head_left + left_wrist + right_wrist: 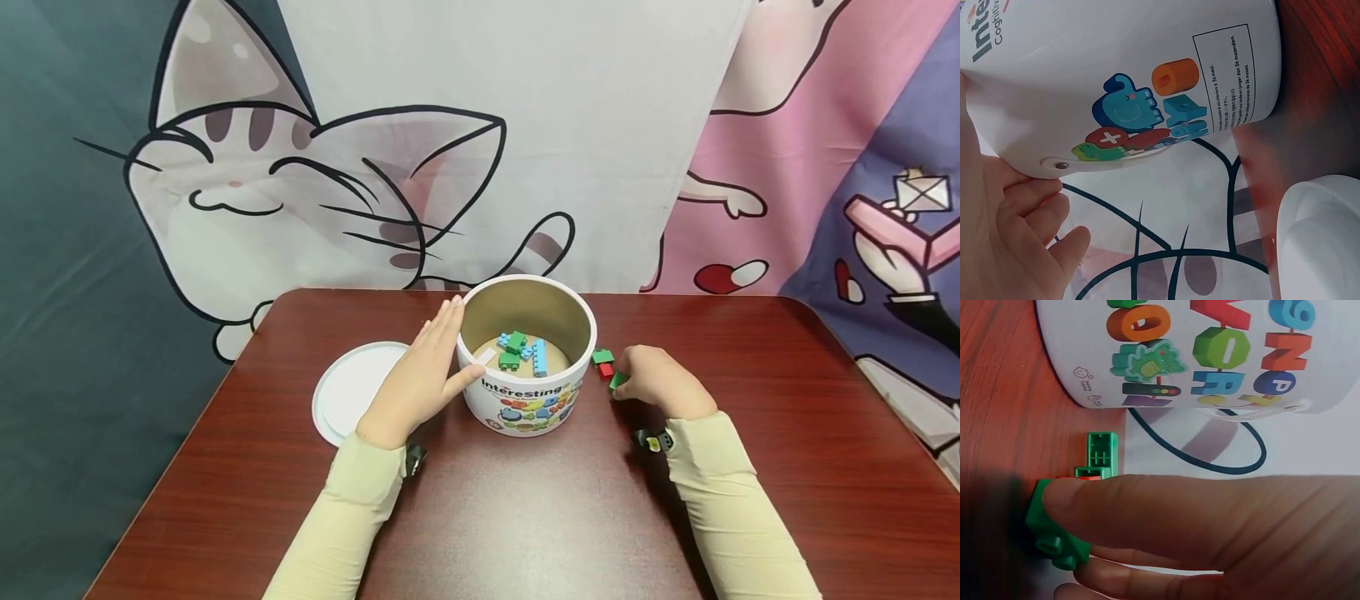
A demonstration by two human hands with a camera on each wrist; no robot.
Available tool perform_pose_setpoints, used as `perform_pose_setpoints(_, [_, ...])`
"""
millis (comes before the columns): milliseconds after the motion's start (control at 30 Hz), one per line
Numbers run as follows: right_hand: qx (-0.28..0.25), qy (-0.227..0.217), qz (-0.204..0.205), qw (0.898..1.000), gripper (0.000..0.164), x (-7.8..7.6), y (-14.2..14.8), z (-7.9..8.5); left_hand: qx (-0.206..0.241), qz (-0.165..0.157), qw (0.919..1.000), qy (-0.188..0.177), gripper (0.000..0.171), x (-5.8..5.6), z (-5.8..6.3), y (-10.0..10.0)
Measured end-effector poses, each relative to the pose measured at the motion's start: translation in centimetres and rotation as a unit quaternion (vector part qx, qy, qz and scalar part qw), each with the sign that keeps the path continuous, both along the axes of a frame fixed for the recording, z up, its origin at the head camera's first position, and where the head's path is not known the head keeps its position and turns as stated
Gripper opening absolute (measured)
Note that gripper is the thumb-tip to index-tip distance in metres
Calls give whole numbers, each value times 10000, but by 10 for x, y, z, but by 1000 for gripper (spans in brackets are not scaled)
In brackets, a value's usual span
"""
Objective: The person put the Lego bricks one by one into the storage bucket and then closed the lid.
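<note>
A white round tub (525, 417) printed with "Interesting" stands upright on the table. My left hand (420, 375) lies against its left side with straight fingers, the thumb near the front rim. Inside are several green and blue toy bricks, among them a long blue brick (540, 358), and a small white piece (486, 357). Right of the tub, my right hand (663, 382) pinches a green toy brick (1050, 519) between thumb and fingers, low over the tabletop. Just beyond it lie a red brick (606, 370) and another green brick (602, 357), close together.
A white round lid (348, 392) lies flat on the table left of the tub, partly behind my left forearm. The reddish-brown table (517, 508) ends at the back against a cloth (600, 100) printed with cartoon cats. Each wrist wears a small dark device.
</note>
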State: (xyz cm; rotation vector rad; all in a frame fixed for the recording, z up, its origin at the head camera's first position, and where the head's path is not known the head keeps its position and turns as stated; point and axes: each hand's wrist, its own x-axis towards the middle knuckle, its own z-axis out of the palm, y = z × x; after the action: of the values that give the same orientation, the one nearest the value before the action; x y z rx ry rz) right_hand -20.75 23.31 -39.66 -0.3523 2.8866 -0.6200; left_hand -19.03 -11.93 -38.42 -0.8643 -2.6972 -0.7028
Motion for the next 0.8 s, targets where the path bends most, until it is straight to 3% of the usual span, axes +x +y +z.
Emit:
perform_pose_setpoints(267, [-4, 68, 29, 10000, 27, -1, 0, -3, 2, -14, 10000, 18, 99, 0, 0, 0])
perform_pose_setpoints(633, [47, 44, 49, 10000, 13, -2, 0, -2, -21, -21, 10000, 7, 89, 0, 0, 0])
perform_pose_setpoints(800, [38, 91, 42, 9999, 20, -2, 1, 2, -10, -13, 10000, 13, 89, 0, 1, 0])
